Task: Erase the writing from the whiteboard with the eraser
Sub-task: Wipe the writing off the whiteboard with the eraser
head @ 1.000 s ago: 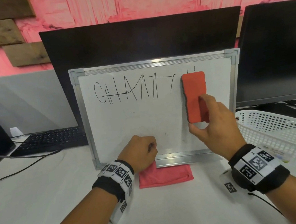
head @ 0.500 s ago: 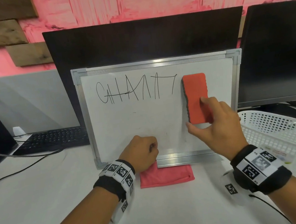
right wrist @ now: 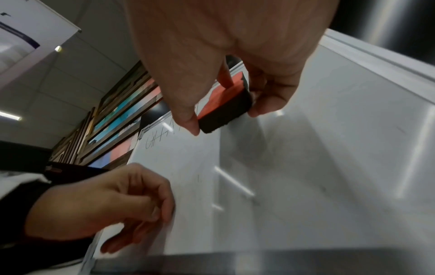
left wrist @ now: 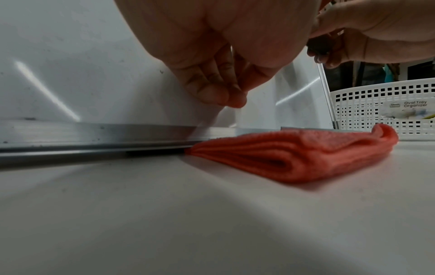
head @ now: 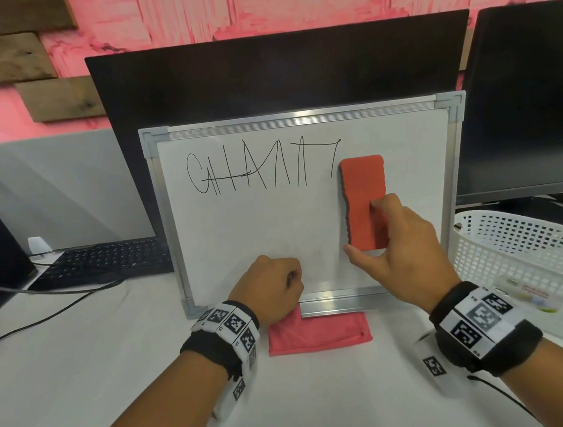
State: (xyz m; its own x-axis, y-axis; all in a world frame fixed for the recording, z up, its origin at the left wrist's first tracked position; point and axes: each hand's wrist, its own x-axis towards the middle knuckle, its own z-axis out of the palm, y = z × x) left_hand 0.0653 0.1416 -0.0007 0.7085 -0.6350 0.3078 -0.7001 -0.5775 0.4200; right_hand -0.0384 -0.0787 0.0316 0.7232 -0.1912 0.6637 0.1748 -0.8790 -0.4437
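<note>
A small framed whiteboard (head: 241, 238) leans upright against a dark monitor. Black writing (head: 262, 168) runs along its upper left. My right hand (head: 397, 250) grips the lower part of a red eraser (head: 364, 191) between thumb and fingers, flat against the board just right of the writing. In the right wrist view the eraser (right wrist: 226, 104) shows a black felt underside against the whiteboard (right wrist: 306, 167). My left hand (head: 273, 289) is a loose fist with its knuckles against the board's lower part; in the left wrist view the left hand (left wrist: 216, 78) has curled fingers holding nothing.
A folded pink cloth (head: 319, 333) lies on the white table under the board's bottom rail. A white perforated basket (head: 532, 258) stands at the right. A black keyboard (head: 106, 261) and cables sit at the left, and a second monitor (head: 530, 96) at the right.
The eraser and my right hand have slid down the board and slightly left. The marks that showed above the eraser's top are gone. My left hand has stayed in place.
</note>
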